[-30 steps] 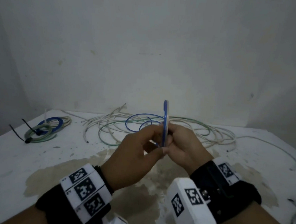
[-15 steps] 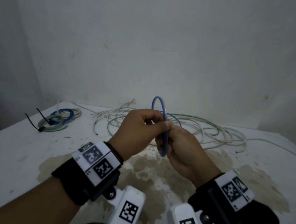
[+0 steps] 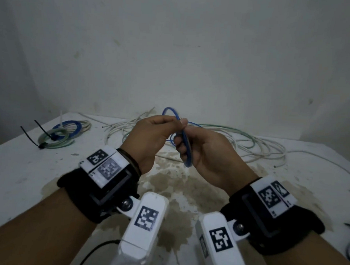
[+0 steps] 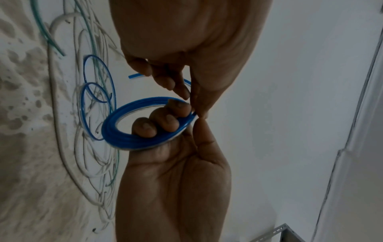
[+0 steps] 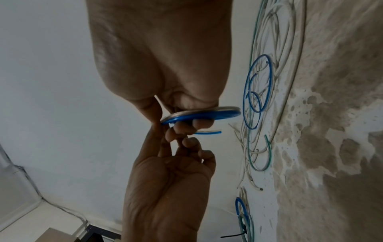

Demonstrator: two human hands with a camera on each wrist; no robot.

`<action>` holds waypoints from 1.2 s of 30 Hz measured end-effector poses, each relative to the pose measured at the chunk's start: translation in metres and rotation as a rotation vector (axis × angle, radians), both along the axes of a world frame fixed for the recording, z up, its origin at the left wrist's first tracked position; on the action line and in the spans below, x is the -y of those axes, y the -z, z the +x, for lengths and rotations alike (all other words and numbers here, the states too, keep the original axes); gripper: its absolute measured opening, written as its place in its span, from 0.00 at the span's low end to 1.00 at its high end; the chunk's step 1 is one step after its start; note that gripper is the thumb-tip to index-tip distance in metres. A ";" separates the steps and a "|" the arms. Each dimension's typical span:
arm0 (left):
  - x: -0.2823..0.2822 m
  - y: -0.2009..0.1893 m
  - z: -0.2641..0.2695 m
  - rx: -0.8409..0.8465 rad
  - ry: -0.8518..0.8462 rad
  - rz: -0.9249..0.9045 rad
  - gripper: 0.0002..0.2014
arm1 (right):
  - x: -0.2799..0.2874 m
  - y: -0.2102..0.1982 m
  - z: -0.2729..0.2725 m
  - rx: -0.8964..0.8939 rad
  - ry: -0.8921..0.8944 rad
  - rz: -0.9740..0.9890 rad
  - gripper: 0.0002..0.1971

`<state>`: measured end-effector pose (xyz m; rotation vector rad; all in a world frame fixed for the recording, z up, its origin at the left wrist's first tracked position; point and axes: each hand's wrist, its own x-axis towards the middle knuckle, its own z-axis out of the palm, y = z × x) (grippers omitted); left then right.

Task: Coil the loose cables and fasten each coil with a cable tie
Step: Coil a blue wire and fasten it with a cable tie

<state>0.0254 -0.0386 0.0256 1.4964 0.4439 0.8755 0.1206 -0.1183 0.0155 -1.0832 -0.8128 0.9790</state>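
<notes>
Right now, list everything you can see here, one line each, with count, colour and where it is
blue coil: one, blue, held up over the table between both hands
loose cables: a tangle, white, green and blue, far middle of the table
tied coils: three as far as I can tell, blue, green and white, far left, black ties on two
table: one, white with brown stains
wall: one, whitish, behind the table
left hand: pinches the blue coil's loose end
right hand: fingers curled through the blue coil

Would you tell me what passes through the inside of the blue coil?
The right hand has its fingers curled through the blue coil. The coil's rim under those fingers is covered.
</notes>
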 end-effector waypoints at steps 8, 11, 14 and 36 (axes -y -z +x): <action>-0.004 0.002 0.004 -0.003 -0.038 0.037 0.04 | 0.001 0.001 0.004 0.064 -0.008 -0.029 0.13; -0.019 0.010 0.007 -0.027 -0.179 0.060 0.16 | 0.006 0.001 0.010 0.113 -0.001 -0.052 0.12; -0.028 0.010 0.004 -0.101 -0.210 0.338 0.10 | 0.014 -0.006 0.017 0.126 -0.018 -0.057 0.14; 0.016 0.025 0.037 0.241 0.301 -0.209 0.17 | 0.029 -0.004 0.046 -0.288 0.265 0.233 0.21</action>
